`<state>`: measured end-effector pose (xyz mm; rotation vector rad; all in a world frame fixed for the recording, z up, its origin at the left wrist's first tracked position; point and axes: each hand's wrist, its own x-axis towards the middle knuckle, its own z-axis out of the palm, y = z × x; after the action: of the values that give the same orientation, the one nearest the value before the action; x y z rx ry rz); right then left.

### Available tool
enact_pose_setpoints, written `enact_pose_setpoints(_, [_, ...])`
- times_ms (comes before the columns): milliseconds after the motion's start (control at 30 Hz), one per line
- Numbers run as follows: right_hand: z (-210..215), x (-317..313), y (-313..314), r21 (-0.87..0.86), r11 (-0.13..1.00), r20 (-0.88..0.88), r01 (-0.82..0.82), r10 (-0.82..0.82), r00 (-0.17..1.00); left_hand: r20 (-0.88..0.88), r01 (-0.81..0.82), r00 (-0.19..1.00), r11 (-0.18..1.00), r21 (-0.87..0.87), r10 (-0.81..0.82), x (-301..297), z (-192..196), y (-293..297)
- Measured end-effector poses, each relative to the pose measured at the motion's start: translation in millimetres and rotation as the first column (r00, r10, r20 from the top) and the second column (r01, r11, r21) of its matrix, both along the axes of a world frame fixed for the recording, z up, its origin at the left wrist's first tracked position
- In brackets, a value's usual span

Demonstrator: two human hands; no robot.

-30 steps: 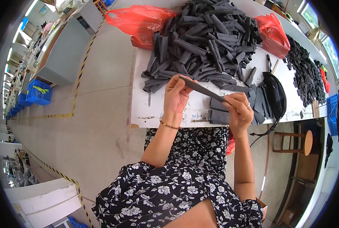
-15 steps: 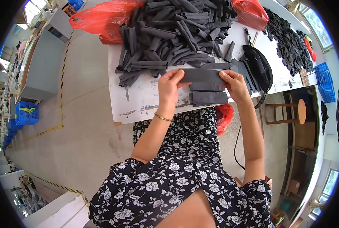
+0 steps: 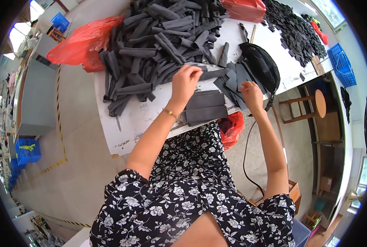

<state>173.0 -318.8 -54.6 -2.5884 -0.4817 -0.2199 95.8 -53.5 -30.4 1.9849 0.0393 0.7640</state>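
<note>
My left hand point(image 3: 185, 84) is over the near edge of a heap of dark grey rolled fabric pieces point(image 3: 158, 45). Its fingers are pressed together, and what they hold, if anything, cannot be made out. Further right, my right hand point(image 3: 252, 95) has its fingers curled in at some flat grey fabric pieces point(image 3: 232, 79). Whether a piece is pinched there is hidden. Between my hands, flat dark grey fabric strips point(image 3: 206, 108) lie side by side at the table's front edge. Beside the right hand rests a black zipped pouch point(image 3: 260, 68).
The white table point(image 3: 117, 119) carries red plastic bags point(image 3: 84, 43) at the heap's left and right. Many small dark pieces point(image 3: 294, 35) spread at the far right. A wooden stool point(image 3: 320, 103) and a blue basket point(image 3: 342, 66) stand to the right. A dark cable point(image 3: 246, 152) hangs below the table.
Both hands have let go of the dark grey strip held stretched between them. The left hand is now by the heap, the right by the flat pieces. The view has shifted right.
</note>
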Motion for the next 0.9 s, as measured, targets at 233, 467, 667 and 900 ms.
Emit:
enact_pose_setpoints(233, [-3, 2, 4, -0.302, 0.948, 0.221, -0.097, 0.169, 0.961, -0.182, 0.062, 0.980, 0.753, 0.655, 0.077, 67, -47, -32])
enact_pose_setpoints(467, [-6, 38, 36, -0.318, 0.929, 0.193, 0.187, -0.130, 0.973, -0.302, -0.066, 0.919, 0.853, 0.517, 0.254, 76, -69, -41])
enact_pose_setpoints(667, [-35, 47, 52, -0.610, 0.792, 0.068, 0.025, 0.020, 0.997, -0.339, -0.031, 0.935, 0.975, 0.219, 0.106, 67, -64, -25])
enact_pose_setpoints(900, [-39, 42, 49, -0.390, 0.911, 0.225, 0.133, -0.046, 0.973, -0.184, -0.026, 0.979, 0.830, -0.557, -0.093, -12, -22, -31])
